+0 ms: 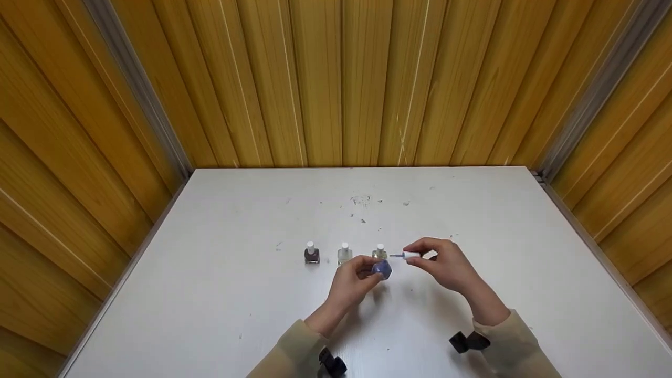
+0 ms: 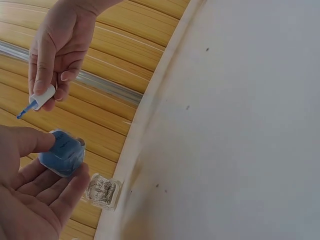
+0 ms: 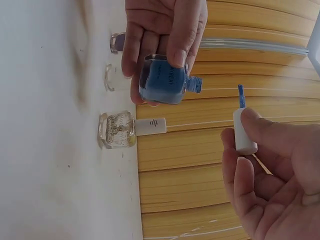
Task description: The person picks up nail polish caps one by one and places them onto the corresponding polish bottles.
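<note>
A blue nail polish bottle is pinched between the thumb and fingers of my left hand, raised off the table. Its threaded neck stands uncapped in the right wrist view. My right hand pinches the white brush cap, whose blue-coated brush sticks out, apart from the bottle's mouth. Just behind the hands stands a glittery clear polish bottle with a white cap. To its left come a clear polish bottle, partly behind my left hand in the head view, and a dark purple one.
The white table has small dark specks and scuff marks on its surface. Wood-patterned panels rise behind it and along both sides, with grey metal strips at the corners. Both sleeves carry black wrist straps.
</note>
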The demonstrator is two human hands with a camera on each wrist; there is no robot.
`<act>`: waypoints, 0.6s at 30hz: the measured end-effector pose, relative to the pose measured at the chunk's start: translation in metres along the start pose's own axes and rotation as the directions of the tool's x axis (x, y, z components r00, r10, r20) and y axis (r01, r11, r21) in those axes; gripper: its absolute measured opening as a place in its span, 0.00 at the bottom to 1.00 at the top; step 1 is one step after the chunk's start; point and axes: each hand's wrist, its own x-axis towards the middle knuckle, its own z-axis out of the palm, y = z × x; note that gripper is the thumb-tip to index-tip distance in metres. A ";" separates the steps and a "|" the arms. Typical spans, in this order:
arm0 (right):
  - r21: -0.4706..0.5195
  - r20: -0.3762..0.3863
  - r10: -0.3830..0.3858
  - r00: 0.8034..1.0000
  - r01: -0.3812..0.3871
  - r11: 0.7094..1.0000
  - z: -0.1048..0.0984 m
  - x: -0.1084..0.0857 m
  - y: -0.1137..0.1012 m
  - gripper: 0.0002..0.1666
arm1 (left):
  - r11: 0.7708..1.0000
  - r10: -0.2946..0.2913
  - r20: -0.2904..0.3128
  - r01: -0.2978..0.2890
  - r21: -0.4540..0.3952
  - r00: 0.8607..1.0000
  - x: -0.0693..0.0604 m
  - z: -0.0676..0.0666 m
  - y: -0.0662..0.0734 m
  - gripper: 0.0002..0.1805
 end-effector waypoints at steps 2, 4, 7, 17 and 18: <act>-0.022 -0.009 -0.030 1.000 0.030 0.999 0.002 -0.002 0.000 0.10 | 0.999 0.003 0.004 -0.003 0.032 1.000 -0.001 0.000 0.000 0.15; -0.051 -0.014 -0.077 0.997 0.077 0.996 0.003 -0.004 0.000 0.10 | 0.998 0.016 0.008 -0.017 0.066 1.000 -0.001 -0.001 0.000 0.15; -0.106 -0.017 -0.173 0.985 0.171 0.980 0.005 -0.005 -0.001 0.09 | 0.992 0.040 0.008 -0.041 0.117 0.999 -0.001 -0.002 0.000 0.15; -0.215 0.013 -0.319 0.948 0.314 0.925 0.009 -0.008 -0.001 0.08 | 0.983 0.063 0.019 -0.065 0.174 0.998 -0.001 -0.003 0.002 0.16; -0.218 0.017 -0.321 0.947 0.317 0.923 0.009 -0.008 0.000 0.08 | 0.983 0.063 0.020 -0.065 0.174 0.998 -0.001 -0.003 0.002 0.16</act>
